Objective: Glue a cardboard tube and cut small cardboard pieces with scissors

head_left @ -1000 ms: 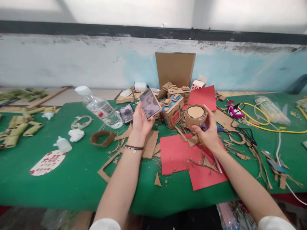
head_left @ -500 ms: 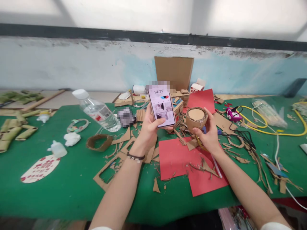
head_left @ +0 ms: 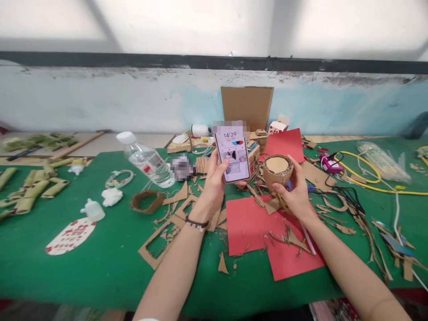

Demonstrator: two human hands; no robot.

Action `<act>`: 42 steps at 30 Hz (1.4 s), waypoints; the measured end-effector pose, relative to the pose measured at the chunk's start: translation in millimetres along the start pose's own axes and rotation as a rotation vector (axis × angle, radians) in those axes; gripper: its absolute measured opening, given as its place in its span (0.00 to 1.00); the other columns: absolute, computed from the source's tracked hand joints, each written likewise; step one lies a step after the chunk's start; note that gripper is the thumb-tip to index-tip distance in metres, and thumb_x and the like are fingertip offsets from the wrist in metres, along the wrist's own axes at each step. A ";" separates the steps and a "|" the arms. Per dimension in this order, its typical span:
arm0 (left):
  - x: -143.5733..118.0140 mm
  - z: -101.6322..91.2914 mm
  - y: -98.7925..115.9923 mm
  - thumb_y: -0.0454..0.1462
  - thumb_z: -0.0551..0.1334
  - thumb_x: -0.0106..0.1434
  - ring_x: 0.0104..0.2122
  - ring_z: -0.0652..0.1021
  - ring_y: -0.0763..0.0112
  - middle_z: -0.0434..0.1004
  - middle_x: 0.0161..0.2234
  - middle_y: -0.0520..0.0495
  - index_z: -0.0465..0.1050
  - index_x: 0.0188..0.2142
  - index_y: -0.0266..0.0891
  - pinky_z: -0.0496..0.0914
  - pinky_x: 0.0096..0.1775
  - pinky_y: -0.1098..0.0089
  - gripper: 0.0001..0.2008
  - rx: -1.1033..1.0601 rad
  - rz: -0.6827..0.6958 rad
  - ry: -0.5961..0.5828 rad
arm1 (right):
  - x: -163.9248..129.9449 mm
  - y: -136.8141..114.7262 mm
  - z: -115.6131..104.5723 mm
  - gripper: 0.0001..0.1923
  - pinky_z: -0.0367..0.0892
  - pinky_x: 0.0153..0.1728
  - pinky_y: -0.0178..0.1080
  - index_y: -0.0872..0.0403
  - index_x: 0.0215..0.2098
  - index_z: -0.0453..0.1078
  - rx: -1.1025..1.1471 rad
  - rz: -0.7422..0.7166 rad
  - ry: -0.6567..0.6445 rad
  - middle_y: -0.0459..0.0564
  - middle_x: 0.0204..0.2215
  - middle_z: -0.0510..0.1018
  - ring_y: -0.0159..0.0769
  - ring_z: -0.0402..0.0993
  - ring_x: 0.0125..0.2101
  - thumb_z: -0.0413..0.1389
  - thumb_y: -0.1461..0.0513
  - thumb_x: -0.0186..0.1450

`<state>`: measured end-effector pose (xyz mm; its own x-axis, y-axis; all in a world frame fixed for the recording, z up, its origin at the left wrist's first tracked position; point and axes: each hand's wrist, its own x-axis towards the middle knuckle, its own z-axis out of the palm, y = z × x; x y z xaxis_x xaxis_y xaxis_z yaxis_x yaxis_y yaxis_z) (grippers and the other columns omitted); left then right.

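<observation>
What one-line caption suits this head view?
Left hand holds up a lit phone, right hand a round cardboard cup, above a scrap-strewn green table.

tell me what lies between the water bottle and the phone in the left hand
In the head view, a blurred-out dark object lies on the green table between the water bottle and the phone held by the left hand.

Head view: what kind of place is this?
Most likely a craft or hobby workbench. A green-covered table is strewn with cardboard scraps and red paper sheets. The right hand holds a cardboard bowl, the left hand a phone; a small cardboard model stands behind.
</observation>
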<state>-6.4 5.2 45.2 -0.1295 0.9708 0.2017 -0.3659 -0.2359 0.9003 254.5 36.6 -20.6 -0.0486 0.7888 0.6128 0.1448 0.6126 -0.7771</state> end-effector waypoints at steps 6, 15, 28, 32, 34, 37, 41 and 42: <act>-0.5 -3.6 -2.6 0.42 0.78 0.59 0.66 0.81 0.39 0.68 0.76 0.41 0.58 0.72 0.56 0.89 0.49 0.49 0.46 0.035 0.015 -0.067 | 0.2 -0.1 0.0 0.50 0.62 0.78 0.62 0.42 0.79 0.62 -0.012 -0.001 0.002 0.55 0.75 0.70 0.57 0.68 0.74 0.76 0.48 0.64; -1.0 -3.2 -5.3 0.45 0.80 0.59 0.65 0.82 0.37 0.72 0.73 0.38 0.60 0.72 0.55 0.88 0.52 0.44 0.47 0.053 0.021 -0.052 | -1.2 -2.1 1.3 0.50 0.63 0.77 0.63 0.44 0.79 0.62 0.001 0.003 -0.016 0.57 0.76 0.69 0.57 0.68 0.74 0.75 0.47 0.65; -1.6 2.7 4.7 0.46 0.76 0.62 0.67 0.80 0.37 0.72 0.73 0.41 0.63 0.67 0.52 0.89 0.51 0.48 0.38 -0.047 -0.037 -0.013 | -2.2 -7.9 2.9 0.51 0.64 0.77 0.60 0.44 0.79 0.61 0.021 0.012 -0.033 0.56 0.75 0.70 0.56 0.69 0.74 0.76 0.47 0.64; 0.1 0.4 -2.1 0.47 0.81 0.58 0.62 0.84 0.38 0.75 0.70 0.38 0.63 0.66 0.50 0.90 0.43 0.56 0.43 0.026 0.002 0.021 | -2.5 -9.1 2.7 0.51 0.64 0.77 0.59 0.44 0.79 0.61 0.016 0.007 -0.035 0.56 0.76 0.70 0.56 0.69 0.74 0.75 0.47 0.65; 1.0 -1.4 -4.7 0.45 0.84 0.54 0.58 0.86 0.40 0.76 0.69 0.37 0.62 0.67 0.50 0.88 0.36 0.63 0.48 0.076 0.029 0.036 | -2.3 -9.1 2.8 0.50 0.64 0.77 0.59 0.44 0.79 0.61 0.024 0.006 -0.034 0.56 0.76 0.70 0.56 0.68 0.74 0.75 0.47 0.65; 2.6 -3.9 -2.6 0.48 0.85 0.53 0.52 0.88 0.46 0.78 0.67 0.37 0.62 0.68 0.50 0.85 0.29 0.69 0.49 0.087 0.057 0.084 | -1.2 -7.5 2.4 0.51 0.63 0.78 0.60 0.44 0.79 0.61 0.046 0.006 -0.027 0.56 0.76 0.69 0.56 0.68 0.75 0.76 0.46 0.64; 8.4 -12.9 8.6 0.66 0.70 0.65 0.49 0.90 0.50 0.82 0.62 0.38 0.66 0.68 0.50 0.85 0.30 0.67 0.42 0.055 0.065 0.218 | 0.8 -5.2 0.4 0.52 0.62 0.78 0.59 0.45 0.79 0.61 0.048 0.013 -0.013 0.57 0.76 0.69 0.57 0.66 0.76 0.76 0.45 0.64; 11.0 -17.5 10.9 0.68 0.66 0.67 0.48 0.90 0.52 0.83 0.62 0.37 0.67 0.69 0.49 0.85 0.30 0.68 0.41 0.061 0.058 0.277 | 1.2 -5.2 -0.1 0.52 0.62 0.78 0.60 0.44 0.79 0.61 0.045 0.015 -0.009 0.57 0.76 0.69 0.57 0.67 0.75 0.76 0.45 0.63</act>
<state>-28.0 12.6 50.4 -0.3981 0.9053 0.1482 -0.2957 -0.2796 0.9135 253.8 34.3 -15.9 -0.0560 0.7980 0.6001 0.1005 0.6024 -0.7918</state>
